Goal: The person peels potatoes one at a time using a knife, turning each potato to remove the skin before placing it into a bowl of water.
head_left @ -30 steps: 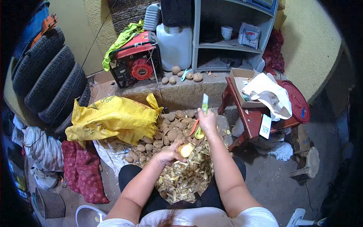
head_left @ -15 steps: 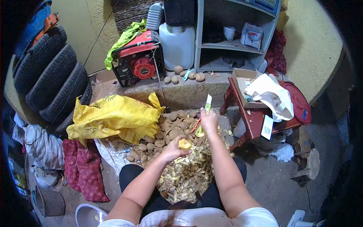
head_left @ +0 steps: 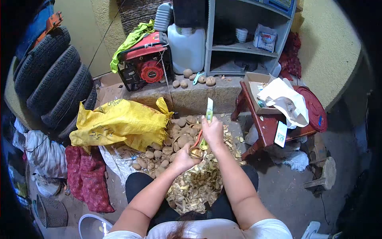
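My left hand (head_left: 184, 160) is wrapped round a potato (head_left: 196, 152), which shows both brown skin and pale flesh. Gripped in my right hand (head_left: 213, 132) is a peeler (head_left: 203, 144) with a yellow-green lower end close to the potato. An orange strip shows beside it, and a white and green end sticks up above the fist. Beneath both hands, between my knees, lies a heap of potato peelings (head_left: 195, 189). Several unpeeled potatoes (head_left: 182, 139) are piled just beyond my left hand.
A yellow sack (head_left: 119, 125) lies left of the potatoes, near red net bags (head_left: 89, 179). Behind stand a red generator (head_left: 149, 63) and a white jerrycan (head_left: 186, 49). A dark red stool (head_left: 258, 127) holding a box is at right. A bucket (head_left: 81, 227) sits at lower left.
My right hand has moved left and slightly down, bringing the peeler over the potato. In my left hand the potato has turned, now showing more brown skin.
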### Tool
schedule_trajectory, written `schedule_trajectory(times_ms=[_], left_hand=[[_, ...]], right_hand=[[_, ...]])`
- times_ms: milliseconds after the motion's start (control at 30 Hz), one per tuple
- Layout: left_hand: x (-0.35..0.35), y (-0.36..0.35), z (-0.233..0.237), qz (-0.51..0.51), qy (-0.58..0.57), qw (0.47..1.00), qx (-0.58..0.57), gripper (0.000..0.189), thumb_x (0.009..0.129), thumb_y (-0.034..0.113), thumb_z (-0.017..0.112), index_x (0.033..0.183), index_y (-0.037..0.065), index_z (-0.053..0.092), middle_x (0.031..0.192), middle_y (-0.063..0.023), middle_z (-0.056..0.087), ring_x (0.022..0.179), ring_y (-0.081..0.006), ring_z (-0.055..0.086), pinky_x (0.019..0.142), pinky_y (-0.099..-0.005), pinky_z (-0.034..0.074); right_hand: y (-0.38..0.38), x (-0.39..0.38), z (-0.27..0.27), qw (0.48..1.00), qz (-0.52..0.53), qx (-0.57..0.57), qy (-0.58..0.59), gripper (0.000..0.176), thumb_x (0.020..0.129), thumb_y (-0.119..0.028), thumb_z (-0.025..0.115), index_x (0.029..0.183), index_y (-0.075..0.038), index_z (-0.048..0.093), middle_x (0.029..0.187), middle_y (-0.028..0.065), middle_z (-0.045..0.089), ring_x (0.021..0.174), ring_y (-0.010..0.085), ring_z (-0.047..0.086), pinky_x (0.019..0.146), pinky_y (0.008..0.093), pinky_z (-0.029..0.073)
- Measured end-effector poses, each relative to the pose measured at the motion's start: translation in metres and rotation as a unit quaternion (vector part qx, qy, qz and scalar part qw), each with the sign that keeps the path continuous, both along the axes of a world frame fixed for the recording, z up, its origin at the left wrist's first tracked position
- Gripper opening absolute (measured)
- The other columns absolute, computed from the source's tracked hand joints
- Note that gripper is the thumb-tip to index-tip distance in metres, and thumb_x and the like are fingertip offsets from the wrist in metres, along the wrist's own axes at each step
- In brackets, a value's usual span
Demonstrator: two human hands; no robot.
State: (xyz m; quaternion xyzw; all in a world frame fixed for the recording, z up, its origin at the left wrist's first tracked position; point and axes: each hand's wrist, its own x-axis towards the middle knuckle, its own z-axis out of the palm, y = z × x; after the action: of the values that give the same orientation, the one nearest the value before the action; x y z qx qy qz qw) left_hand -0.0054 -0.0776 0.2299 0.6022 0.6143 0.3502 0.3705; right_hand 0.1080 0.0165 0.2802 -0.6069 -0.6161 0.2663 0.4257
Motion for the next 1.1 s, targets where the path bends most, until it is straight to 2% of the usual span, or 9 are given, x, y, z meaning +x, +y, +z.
schedule_trajectory(times_ms=[133,367,600,700,767,867,900,1000,1100], left_hand=[[0.005,-0.004,0.003,0.016,0.006,1.0,0.001,0.062,0.054,0.014,0.069,0.109,0.001,0.043,0.09,-0.0174,0.058,0.084,-0.0279,0.057,0.077,-0.0325,0.043],[0.009,-0.004,0.007,0.035,-0.029,0.998,0.036,0.059,0.053,0.012,0.068,0.105,0.001,0.044,0.09,-0.017,0.056,0.087,-0.0278,0.055,0.077,-0.0325,0.043],[0.006,-0.008,0.001,-0.006,-0.007,0.992,0.124,0.062,0.054,0.008,0.068,0.11,0.001,0.041,0.096,-0.0166,0.053,0.092,-0.0256,0.053,0.081,-0.0313,0.041],[0.002,-0.006,-0.002,-0.021,-0.049,0.997,0.063,0.067,0.055,0.008,0.071,0.113,0.0,0.038,0.102,-0.0151,0.05,0.095,-0.0228,0.05,0.083,-0.0307,0.04],[0.0,-0.002,-0.007,-0.053,-0.188,0.981,0.013,0.072,0.056,0.011,0.075,0.114,-0.002,0.035,0.105,-0.0135,0.047,0.098,-0.0206,0.047,0.085,-0.03,0.038],[0.0,0.001,-0.019,-0.054,-0.229,0.972,-0.027,0.076,0.056,0.015,0.077,0.114,-0.003,0.033,0.107,-0.0131,0.045,0.1,-0.0194,0.044,0.087,-0.0295,0.036],[0.001,0.001,-0.019,-0.055,-0.229,0.972,-0.026,0.076,0.056,0.015,0.077,0.114,-0.003,0.033,0.107,-0.0131,0.045,0.1,-0.0194,0.044,0.087,-0.0295,0.036],[0.001,0.002,-0.028,-0.06,-0.182,0.98,-0.052,0.072,0.056,0.014,0.077,0.112,-0.003,0.036,0.106,-0.0136,0.045,0.1,-0.0197,0.045,0.087,-0.0299,0.037],[0.001,0.005,-0.039,-0.064,-0.069,0.996,-0.009,0.076,0.056,0.01,0.076,0.117,-0.002,0.033,0.1,-0.0085,0.05,0.092,-0.0145,0.049,0.083,-0.0269,0.039]], right_hand=[[0.003,-0.001,-0.009,0.999,-0.008,-0.003,-0.054,0.037,0.077,-0.032,0.054,0.071,0.005,0.054,0.066,0.0265,0.055,0.066,0.04,0.056,0.06,0.0439,0.043],[0.013,0.009,-0.016,1.0,-0.016,-0.011,-0.01,0.037,0.076,-0.032,0.054,0.072,0.005,0.054,0.065,0.0258,0.055,0.066,0.0394,0.056,0.061,0.0436,0.044],[0.041,0.042,-0.022,0.993,-0.116,0.013,0.007,0.035,0.077,-0.03,0.054,0.071,0.004,0.055,0.064,0.0241,0.056,0.065,0.0391,0.056,0.06,0.0427,0.043],[0.046,0.048,-0.022,0.989,-0.094,-0.035,0.106,0.035,0.077,-0.031,0.054,0.07,0.003,0.055,0.063,0.0228,0.056,0.064,0.0375,0.057,0.059,0.0411,0.043],[0.04,0.05,-0.014,0.986,-0.162,0.036,-0.017,0.036,0.077,-0.033,0.054,0.07,0.003,0.055,0.062,0.0202,0.057,0.062,0.0336,0.058,0.059,0.039,0.042],[0.046,0.052,-0.022,0.994,-0.083,-0.019,0.07,0.035,0.077,-0.033,0.055,0.072,0.002,0.055,0.063,0.0184,0.057,0.061,0.0305,0.058,0.059,0.0386,0.043],[0.031,0.045,0.0,0.996,-0.076,-0.041,0.034,0.035,0.077,-0.033,0.055,0.074,0.002,0.055,0.063,0.0185,0.058,0.061,0.0301,0.058,0.059,0.0386,0.043],[0.019,0.026,-0.002,0.998,-0.006,-0.014,0.06,0.035,0.078,-0.032,0.055,0.074,0.003,0.055,0.062,0.0185,0.057,0.059,0.0304,0.057,0.057,0.0388,0.043],[0.006,0.011,-0.004,0.999,0.029,0.002,0.016,0.036,0.077,-0.033,0.053,0.073,0.003,0.055,0.062,0.0222,0.056,0.06,0.0366,0.056,0.057,0.0419,0.043]])
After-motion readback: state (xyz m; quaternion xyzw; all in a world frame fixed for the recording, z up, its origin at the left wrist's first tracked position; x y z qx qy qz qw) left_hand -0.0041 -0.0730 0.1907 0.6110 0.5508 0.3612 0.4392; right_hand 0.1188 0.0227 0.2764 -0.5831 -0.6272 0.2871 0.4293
